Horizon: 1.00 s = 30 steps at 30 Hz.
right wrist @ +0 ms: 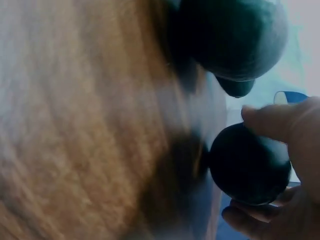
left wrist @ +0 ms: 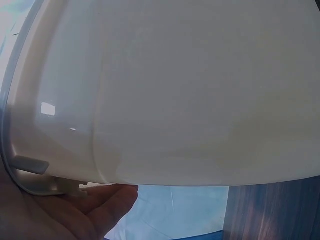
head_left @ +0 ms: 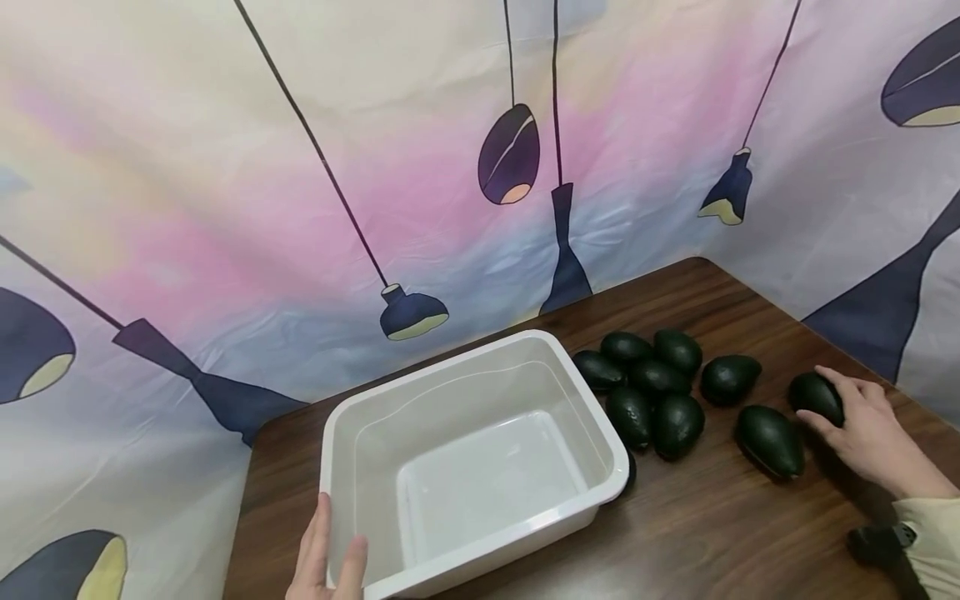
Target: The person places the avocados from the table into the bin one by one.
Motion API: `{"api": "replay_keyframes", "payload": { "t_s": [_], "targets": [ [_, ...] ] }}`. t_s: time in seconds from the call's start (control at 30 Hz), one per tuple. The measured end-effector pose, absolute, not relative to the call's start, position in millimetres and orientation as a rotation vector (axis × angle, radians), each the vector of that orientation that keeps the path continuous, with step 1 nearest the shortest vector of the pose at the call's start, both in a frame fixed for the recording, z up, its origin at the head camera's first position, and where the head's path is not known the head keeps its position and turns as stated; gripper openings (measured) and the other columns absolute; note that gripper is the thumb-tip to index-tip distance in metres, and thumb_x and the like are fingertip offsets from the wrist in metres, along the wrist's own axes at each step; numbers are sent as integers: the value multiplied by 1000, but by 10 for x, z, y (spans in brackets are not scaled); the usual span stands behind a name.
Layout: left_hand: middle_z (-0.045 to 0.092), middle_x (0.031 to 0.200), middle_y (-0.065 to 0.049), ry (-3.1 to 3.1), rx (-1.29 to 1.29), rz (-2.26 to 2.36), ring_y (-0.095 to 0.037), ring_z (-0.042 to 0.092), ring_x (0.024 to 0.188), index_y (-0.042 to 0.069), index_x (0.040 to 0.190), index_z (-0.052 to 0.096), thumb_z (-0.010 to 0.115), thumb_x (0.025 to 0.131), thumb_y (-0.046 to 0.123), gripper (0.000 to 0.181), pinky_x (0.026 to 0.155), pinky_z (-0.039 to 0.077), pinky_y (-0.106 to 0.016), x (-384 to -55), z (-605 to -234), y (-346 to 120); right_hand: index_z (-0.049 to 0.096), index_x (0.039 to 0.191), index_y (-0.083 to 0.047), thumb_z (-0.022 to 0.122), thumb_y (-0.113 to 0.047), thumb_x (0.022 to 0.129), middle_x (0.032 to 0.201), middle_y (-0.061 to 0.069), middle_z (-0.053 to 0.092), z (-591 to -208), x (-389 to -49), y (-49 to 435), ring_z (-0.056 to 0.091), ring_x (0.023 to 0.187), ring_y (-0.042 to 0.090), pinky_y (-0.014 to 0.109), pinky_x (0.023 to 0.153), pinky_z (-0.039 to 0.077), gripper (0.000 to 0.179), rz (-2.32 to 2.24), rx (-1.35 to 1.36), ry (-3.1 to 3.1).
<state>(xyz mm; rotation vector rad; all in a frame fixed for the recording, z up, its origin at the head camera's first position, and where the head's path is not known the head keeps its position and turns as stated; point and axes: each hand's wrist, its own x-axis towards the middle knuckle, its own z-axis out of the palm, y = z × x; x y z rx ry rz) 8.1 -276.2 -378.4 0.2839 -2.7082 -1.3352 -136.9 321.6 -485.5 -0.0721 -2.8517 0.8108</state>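
Observation:
My left hand (head_left: 318,562) holds the near left corner of a pale grey plastic bin (head_left: 480,546), with fingers along the outside. In the left wrist view, curled fingers (left wrist: 117,197) show below the bin wall (left wrist: 175,100). At the right side of the table, my right hand (head_left: 870,429) grips a dark green avocado (head_left: 813,396) between thumb and fingers. The right wrist view has this avocado (right wrist: 247,165) close over the wood. Another avocado (head_left: 768,442) lies just left of that hand, and one more (head_left: 730,379) sits farther back.
Several avocados (head_left: 660,377) lie clustered against the bin's right side, one partly hidden under its rim. The brown wooden table (head_left: 675,542) has its right edge close beyond my right hand. A cloth printed with lamps (head_left: 420,167) hangs behind. A dark wristband (head_left: 881,542) is near the right sleeve.

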Motion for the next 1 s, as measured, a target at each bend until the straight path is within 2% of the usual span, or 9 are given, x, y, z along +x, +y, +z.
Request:
{"api": "replay_keyframes", "payload": {
  "t_s": [0.07, 0.33, 0.43, 0.57, 0.67, 0.77, 0.87, 0.93, 1.0],
  "targets": [
    [1, 157, -7, -2765, 765, -1449, -43, 27, 127, 43, 147, -2, 47, 76, 78, 93, 87, 36, -68, 53, -3724, -2735, 12, 148, 3, 55, -28, 96, 130, 50, 14, -4859, -1373, 3231, 20, 112, 66, 72, 79, 26, 74, 795, -119, -2851],
    [11, 156, -8, -2661, 756, -1498, -36, 34, 123, 37, 150, 5, 52, 80, 71, 91, 84, 45, -47, 45, -3721, -2702, 15, 148, 3, 55, -32, 96, 132, 48, 14, -4783, -1342, 3205, 24, 110, 64, 71, 76, 28, 75, 781, -187, -2806],
    [10, 156, -10, -2675, 747, -1480, -37, 32, 125, 34, 151, 3, 51, 82, 69, 91, 85, 44, -53, 54, -3703, -2701, 15, 148, 2, 55, -33, 96, 134, 47, 14, -4678, -1348, 3158, 24, 110, 64, 70, 75, 27, 75, 784, -157, -2763],
    [6, 157, -10, -2697, 735, -1447, -40, 27, 130, 32, 151, 1, 50, 83, 69, 92, 93, 33, -65, 72, -3692, -2700, 16, 149, 0, 56, -33, 95, 137, 44, 16, -4483, -1355, 3030, 24, 113, 62, 69, 77, 26, 75, 783, -83, -2703],
    [9, 156, -10, -2660, 710, -1422, -39, 29, 129, 30, 151, 4, 52, 86, 64, 88, 94, 32, -64, 78, -3688, -2661, 19, 150, -3, 57, -30, 95, 137, 40, 20, -4289, -1343, 2880, 25, 115, 60, 68, 78, 25, 72, 799, -9, -2655],
    [20, 153, -12, -2586, 672, -1386, -35, 37, 124, 27, 152, 13, 55, 91, 51, 77, 93, 38, -59, 71, -3679, -2601, 23, 150, -8, 62, -23, 92, 135, 37, 27, -4075, -1321, 2703, 30, 113, 56, 65, 73, 28, 71, 846, 86, -2599],
    [25, 152, -13, -2558, 661, -1356, -34, 41, 121, 25, 151, 17, 54, 94, 42, 71, 91, 41, -55, 72, -3658, -2561, 30, 149, -17, 68, -19, 88, 129, 30, 36, -3877, -1291, 2518, 40, 99, 38, 42, 67, 38, 73, 892, 187, -2549],
    [29, 149, -15, -2519, 636, -1348, -34, 45, 116, 22, 151, 20, 55, 95, 32, 67, 85, 46, -50, 66, -3656, -2541, 33, 148, -20, 72, -16, 84, 126, 23, 42, -3756, -1268, 2389, 40, 88, 21, 28, 62, 34, 75, 898, 284, -2510],
    [31, 147, -17, -2490, 605, -1340, -35, 48, 111, 19, 151, 22, 56, 96, 26, 65, 80, 49, -45, 62, -3653, -2526, 37, 146, -22, 76, -11, 80, 124, 15, 46, -3638, -1235, 2256, 37, 83, 10, 19, 57, 29, 78, 903, 389, -2457]
  ]
}}
